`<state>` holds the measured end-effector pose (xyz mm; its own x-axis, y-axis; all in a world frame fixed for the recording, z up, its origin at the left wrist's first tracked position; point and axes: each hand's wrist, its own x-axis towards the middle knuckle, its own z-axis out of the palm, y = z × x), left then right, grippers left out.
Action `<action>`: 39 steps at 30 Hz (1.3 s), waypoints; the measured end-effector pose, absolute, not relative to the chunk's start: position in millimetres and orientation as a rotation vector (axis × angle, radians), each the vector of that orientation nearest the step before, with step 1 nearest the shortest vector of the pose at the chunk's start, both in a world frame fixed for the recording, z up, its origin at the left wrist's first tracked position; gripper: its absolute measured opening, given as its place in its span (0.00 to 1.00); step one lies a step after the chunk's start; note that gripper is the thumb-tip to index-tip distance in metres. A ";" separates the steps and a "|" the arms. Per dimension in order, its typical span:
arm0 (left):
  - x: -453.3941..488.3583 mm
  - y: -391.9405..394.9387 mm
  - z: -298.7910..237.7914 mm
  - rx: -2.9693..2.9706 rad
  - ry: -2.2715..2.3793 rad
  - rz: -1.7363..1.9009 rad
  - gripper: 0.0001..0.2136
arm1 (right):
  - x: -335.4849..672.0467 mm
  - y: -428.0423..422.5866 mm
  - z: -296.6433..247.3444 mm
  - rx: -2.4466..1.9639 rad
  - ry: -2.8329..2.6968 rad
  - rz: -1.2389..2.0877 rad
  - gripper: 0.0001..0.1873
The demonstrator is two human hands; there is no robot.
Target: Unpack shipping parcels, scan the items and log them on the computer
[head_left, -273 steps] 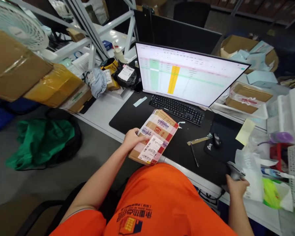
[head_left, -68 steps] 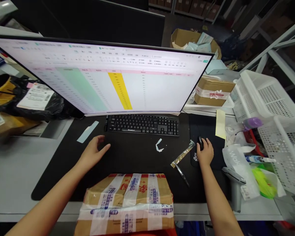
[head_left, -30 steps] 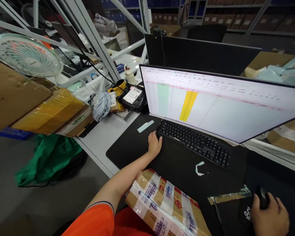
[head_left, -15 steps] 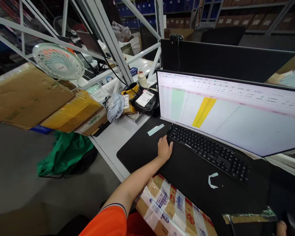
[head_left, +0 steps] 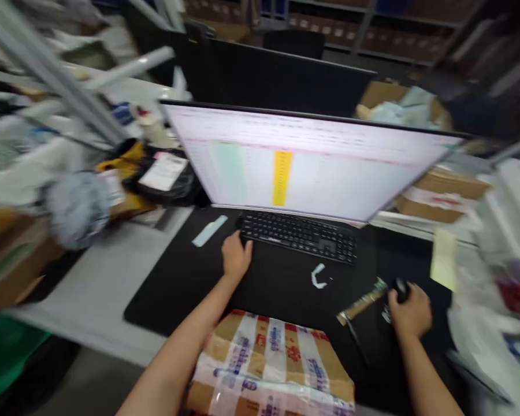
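At the left end of the black keyboard [head_left: 297,237] is my left hand [head_left: 236,255], its thumb apart and its fingertips by the keyboard's corner. It grips nothing. My right hand [head_left: 411,311] is wrapped around a black computer mouse [head_left: 401,290] on the dark desk mat [head_left: 268,286]. Between my forearms, at the near edge of the desk, sits a cardboard box [head_left: 271,361] covered with printed tape. A wide monitor [head_left: 312,179] stands behind the keyboard, showing a spreadsheet with a green and a yellow column. The picture is somewhat blurred.
A pale paper strip [head_left: 210,230], a curved scrap [head_left: 318,276] and a piece of brown tape [head_left: 361,300] lie on the mat. Left stand a black wrapped parcel [head_left: 173,179] and a grey bundle [head_left: 75,208]. At right are a yellow note [head_left: 444,259] and a cardboard box [head_left: 444,193].
The view has swung to the right, bringing my whole right hand and the desk's right side into sight. The fan has left the view. My left hand stays by the keyboard.
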<state>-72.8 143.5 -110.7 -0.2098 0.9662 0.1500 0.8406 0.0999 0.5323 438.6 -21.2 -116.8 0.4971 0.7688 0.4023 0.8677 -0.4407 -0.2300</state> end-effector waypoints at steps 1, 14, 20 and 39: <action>-73.6 146.0 -114.1 1.820 2.147 0.761 0.27 | 437.3 -19.6 -115.7 -2.389 -1.318 -0.361 0.27; -67.8 149.2 -116.6 1.889 2.126 0.702 0.29 | 445.5 -23.7 -131.0 -2.382 -1.333 -0.467 0.21; -69.2 149.8 -117.0 1.875 2.112 0.725 0.27 | 445.9 -21.7 -129.1 -2.395 -1.335 -0.415 0.21; -69.5 150.8 -119.6 1.911 2.134 0.687 0.29 | 447.0 -20.3 -130.3 -2.383 -1.342 -0.434 0.21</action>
<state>-69.5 150.8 -119.6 -0.1475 0.9762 0.1588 0.8854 0.0588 0.4611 447.0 -20.3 -130.3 0.4991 0.7482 0.4372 0.8625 -0.4778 -0.1669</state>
